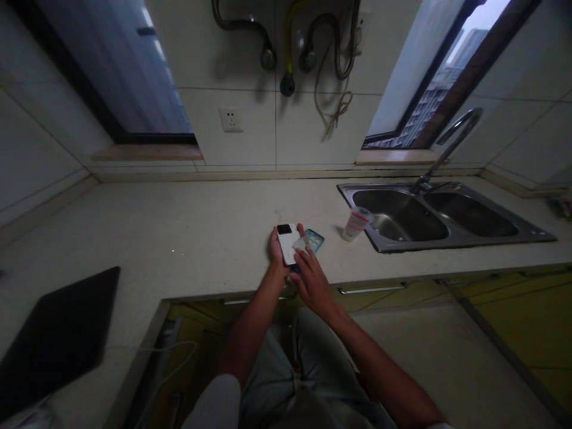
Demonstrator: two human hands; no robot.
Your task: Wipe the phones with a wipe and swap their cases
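Observation:
A white smartphone [286, 245] lies back side up in my left hand [276, 255], near the front edge of the counter; a black camera block sits at its top. The fingers of my left hand wrap round its edges. My right hand [311, 279] presses a small whitish wipe or cloth [300, 243] against the back of the phone with its fingertips. Just past my right fingers a teal case-like piece with pale round shapes [316, 240] rests on the counter, partly covered by the hand.
A clear plastic cup [356, 224] with red print stands beside the double-bowl sink [388, 245] and its faucet [456, 134]. A black laptop-like panel [62, 333] lies at the left, with a white cable [179, 344] nearby. Pipes and a socket [230, 120] are on the wall.

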